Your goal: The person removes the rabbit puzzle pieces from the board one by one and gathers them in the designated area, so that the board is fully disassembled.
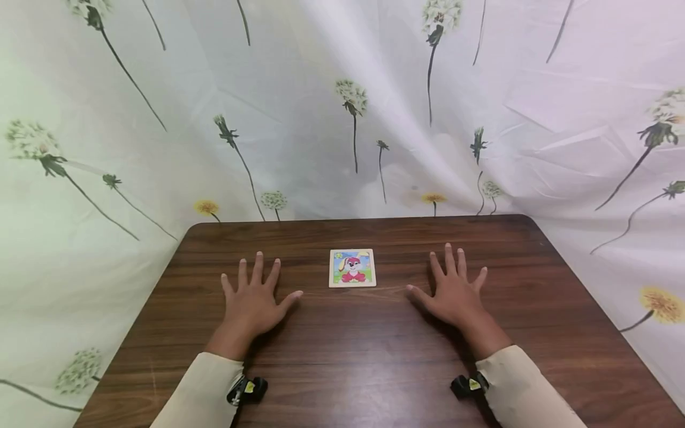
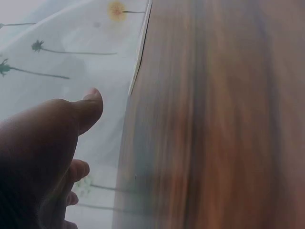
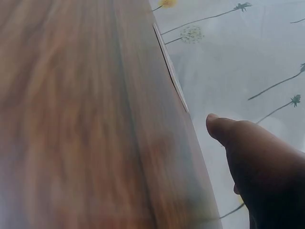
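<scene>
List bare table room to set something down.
Biggest: table between left sleeve and right sleeve, this side of the picture. Narrower: gaps from picture to left grip and right grip. Crowded: that row of picture and grips.

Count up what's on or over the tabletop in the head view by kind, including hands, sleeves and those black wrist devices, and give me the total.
Hands: 2
Square picture board: 1
Light sleeves: 2
Black wrist devices: 2
Total: 7
</scene>
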`<state>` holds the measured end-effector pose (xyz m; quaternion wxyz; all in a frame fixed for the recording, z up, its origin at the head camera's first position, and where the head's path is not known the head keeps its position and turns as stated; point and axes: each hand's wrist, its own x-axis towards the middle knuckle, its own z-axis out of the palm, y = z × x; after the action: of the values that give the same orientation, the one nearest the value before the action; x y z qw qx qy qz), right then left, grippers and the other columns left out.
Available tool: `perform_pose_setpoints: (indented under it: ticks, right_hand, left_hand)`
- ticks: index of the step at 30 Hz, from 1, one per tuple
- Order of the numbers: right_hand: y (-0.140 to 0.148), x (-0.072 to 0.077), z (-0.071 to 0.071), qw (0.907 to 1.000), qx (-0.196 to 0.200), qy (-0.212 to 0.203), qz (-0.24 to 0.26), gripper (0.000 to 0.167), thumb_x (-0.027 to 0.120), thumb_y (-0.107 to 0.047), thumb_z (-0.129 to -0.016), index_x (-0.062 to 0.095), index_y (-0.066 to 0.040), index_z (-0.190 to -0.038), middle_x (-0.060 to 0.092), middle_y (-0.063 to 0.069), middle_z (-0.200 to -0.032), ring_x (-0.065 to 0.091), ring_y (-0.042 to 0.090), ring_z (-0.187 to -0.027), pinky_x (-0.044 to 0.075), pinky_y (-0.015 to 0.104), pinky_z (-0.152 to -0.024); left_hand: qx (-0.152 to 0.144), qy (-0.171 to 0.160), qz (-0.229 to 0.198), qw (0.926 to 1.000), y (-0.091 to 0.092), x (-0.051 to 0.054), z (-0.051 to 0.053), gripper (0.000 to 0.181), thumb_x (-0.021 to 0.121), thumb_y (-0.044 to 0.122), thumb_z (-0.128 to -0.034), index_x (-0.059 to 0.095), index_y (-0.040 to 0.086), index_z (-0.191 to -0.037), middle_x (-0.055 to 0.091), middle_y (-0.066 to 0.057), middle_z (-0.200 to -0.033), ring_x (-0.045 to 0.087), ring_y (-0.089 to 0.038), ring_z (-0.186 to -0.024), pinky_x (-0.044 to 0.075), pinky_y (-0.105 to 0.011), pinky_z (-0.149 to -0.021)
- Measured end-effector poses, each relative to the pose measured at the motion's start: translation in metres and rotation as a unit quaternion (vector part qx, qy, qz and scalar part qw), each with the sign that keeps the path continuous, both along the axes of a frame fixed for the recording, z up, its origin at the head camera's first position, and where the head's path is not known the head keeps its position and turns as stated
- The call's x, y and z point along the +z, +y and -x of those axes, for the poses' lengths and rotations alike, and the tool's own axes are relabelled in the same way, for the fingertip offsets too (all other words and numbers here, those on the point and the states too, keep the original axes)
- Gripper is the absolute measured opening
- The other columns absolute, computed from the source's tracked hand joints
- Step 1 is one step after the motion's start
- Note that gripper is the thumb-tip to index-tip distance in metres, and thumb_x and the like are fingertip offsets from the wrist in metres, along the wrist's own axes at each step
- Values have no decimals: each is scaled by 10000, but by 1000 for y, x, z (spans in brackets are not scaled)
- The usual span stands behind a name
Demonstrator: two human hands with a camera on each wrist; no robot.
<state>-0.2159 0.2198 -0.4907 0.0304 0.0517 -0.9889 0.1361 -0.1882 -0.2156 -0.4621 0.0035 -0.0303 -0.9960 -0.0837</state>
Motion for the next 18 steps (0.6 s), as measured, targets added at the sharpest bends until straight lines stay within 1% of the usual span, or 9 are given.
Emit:
perform_pose_setpoints:
  ticks: [5,10,14,18]
  right_hand:
    - [-11,-1,7,9999,98,-63,51,1139,472,-925,-936,255,-173,-1763,-15,192,-1855,-36,493,-1712,-85,924,-1180]
    - [-24,-2,15,9997,196,-4,111,1129,476,-924,-936,263,-184,-1762,2,189,-1857,-24,485,-1715,-86,910,-1195]
    - [-35,-3,22,9995,291,19,127,1100,472,-907,-950,266,-195,-1762,4,176,-1860,-13,474,-1719,-71,903,-1207]
    - [-48,-2,28,9988,432,-28,244,1064,495,-873,-966,268,-203,-1761,-4,155,-1864,-23,454,-1724,-73,890,-1218]
  left_hand:
    - [-100,-58,-3,9999,14,-2,14,966,477,790,-1037,283,172,-1754,62,-254,-1835,67,-599,-1670,-9,-878,-1246]
    - [-157,-106,99,9998,25,-7,29,967,456,802,-1036,273,186,-1759,79,-248,-1836,91,-593,-1672,9,-876,-1250]
    - [-300,-209,-82,9993,33,-9,39,974,459,813,-1027,264,204,-1762,75,-231,-1842,81,-584,-1677,-7,-873,-1252]
    - [-523,-322,-269,9977,41,-10,46,964,478,806,-1024,259,228,-1764,72,-207,-1849,83,-566,-1684,0,-870,-1256]
